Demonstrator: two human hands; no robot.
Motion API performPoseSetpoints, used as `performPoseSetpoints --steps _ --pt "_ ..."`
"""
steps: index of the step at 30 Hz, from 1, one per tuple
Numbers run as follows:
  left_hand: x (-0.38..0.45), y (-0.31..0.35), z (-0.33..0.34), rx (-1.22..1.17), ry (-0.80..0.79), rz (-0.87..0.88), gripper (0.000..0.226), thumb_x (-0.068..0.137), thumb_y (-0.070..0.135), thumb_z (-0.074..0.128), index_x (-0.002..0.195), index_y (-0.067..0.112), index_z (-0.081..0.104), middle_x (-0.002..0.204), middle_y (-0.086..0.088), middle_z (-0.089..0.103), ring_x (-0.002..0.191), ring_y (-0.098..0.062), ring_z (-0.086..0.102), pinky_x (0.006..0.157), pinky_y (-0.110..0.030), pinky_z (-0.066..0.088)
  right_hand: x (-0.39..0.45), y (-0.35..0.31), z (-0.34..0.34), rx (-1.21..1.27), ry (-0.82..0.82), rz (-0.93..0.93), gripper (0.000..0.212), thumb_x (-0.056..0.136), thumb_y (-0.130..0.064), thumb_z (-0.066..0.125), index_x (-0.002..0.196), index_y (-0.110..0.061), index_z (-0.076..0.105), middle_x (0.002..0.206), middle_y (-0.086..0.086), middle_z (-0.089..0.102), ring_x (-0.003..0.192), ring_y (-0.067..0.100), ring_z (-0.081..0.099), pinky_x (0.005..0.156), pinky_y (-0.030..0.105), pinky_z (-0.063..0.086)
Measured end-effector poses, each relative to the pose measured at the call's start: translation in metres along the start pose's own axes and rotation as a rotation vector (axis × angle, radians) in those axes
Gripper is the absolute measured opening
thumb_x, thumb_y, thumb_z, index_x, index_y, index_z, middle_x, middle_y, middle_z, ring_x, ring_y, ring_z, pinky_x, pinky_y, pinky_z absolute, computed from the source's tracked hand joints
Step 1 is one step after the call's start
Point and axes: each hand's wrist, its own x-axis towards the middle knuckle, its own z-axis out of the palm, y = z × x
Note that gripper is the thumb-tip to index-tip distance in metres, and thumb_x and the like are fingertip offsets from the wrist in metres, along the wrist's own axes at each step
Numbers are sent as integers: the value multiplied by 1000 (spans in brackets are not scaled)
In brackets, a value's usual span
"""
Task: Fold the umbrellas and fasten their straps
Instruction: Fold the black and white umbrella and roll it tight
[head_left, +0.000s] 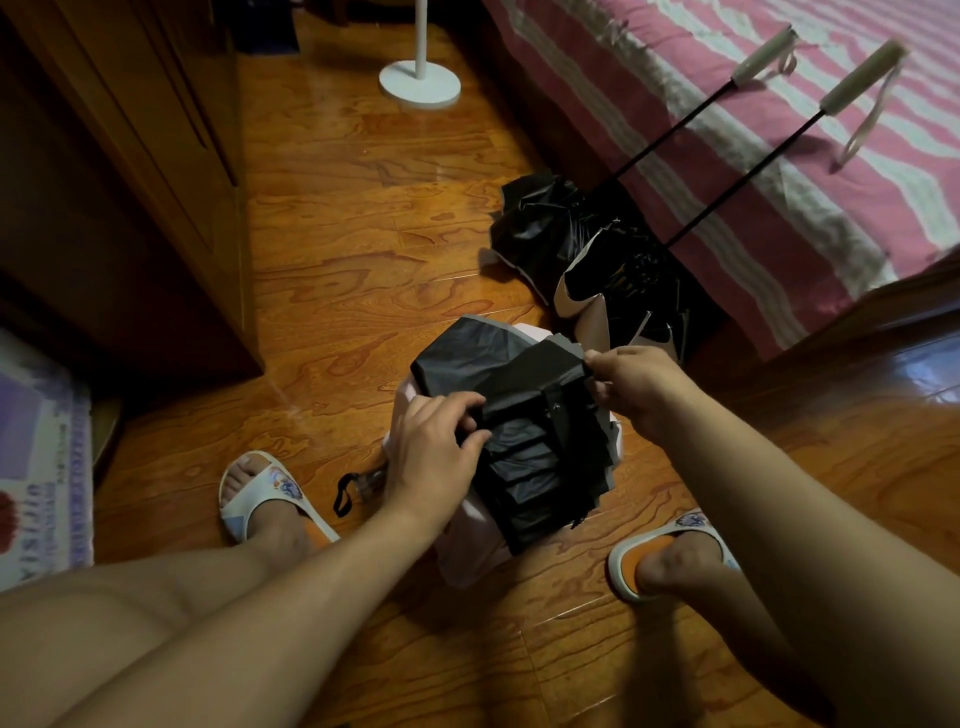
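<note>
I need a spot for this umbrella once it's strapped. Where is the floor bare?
Bare floor lies between the wardrobe, the fan base and the two unfolded umbrellas. Crowded: by the bed, and between the feet, where both hands hold the umbrella.

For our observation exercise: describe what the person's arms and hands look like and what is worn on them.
Both arms are bare all the way up the frame: no sleeves show. The left hand and right hand wear no gloves, and no rings, watch or bracelet can be seen. Nails are short and unpainted as far as visible.
</note>
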Motion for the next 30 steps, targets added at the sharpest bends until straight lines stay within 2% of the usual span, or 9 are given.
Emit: performPoseSetpoints --steps 2,5,9,16,18,21,25,28,30 --pt "0 -3 0 73 -1 43 36 82 24 83 116 22 70 97 6 62 102 -17 55 100 -31 39 -3 1 -2 11 4 10 19 101 -18 62 111 -3 67 107 15 71 89 22 70 87 33 59" --pt "2 -2 -2 133 16 96 34 81 25 82 113 23 71 96 6 55 99 -16 52 98 -40 44 -6 0 -3 53 -8 53 18 102 -17 61 114 -4 66 112 17 70 86 21 73 78 31 61" --pt "6 -1 -2 160 43 175 13 82 12 76 90 20 70 91 5 53 93 -17 52 94 -54 46 -10 -2 -3 82 -23 88 20 102 -16 60 119 -5 61 112 21 69 85 23 74 76 32 63" --pt "-2 -3 -1 256 -95 385 16 81 7 76 88 13 63 98 0 59 93 -20 55 82 -38 49 -17 9 3 -14 -20 114 22 96 -15 68 110 -2 56 102 20 69 83 29 75 78 41 64" --pt "-2 -8 -2 261 -154 419 13 84 10 75 91 14 64 100 1 62 98 -20 57 84 -37 50 -18 18 7 12 33 126 15 97 -1 63 106 -4 53 96 18 64 74 27 71 69 38 64" --pt "-3 -15 -4 294 -248 495 9 87 16 74 95 16 70 102 4 65 103 -18 58 88 -37 49 -17 33 12 57 139 127 25 95 8 60 108 -9 47 95 17 60 66 26 67 55 34 62" --pt "-11 -26 -8 370 -321 599 22 91 23 70 112 18 76 114 4 68 115 -18 57 95 -37 47 -13 57 13 -39 211 34 32 95 -16 70 117 -11 48 102 15 66 74 22 68 71 36 60" --pt "-14 -33 -14 387 -360 615 30 95 27 62 123 20 72 126 6 67 125 -19 54 104 -38 43 -26 79 22 -117 192 17 37 89 -37 76 110 -18 52 101 9 68 86 21 67 79 41 58" --pt "-15 -36 -20 411 -411 615 36 98 31 56 131 25 68 136 11 63 134 -18 47 111 -39 37 -33 93 26 -147 157 33 34 88 -40 76 107 -18 58 102 7 68 94 22 66 82 42 57"
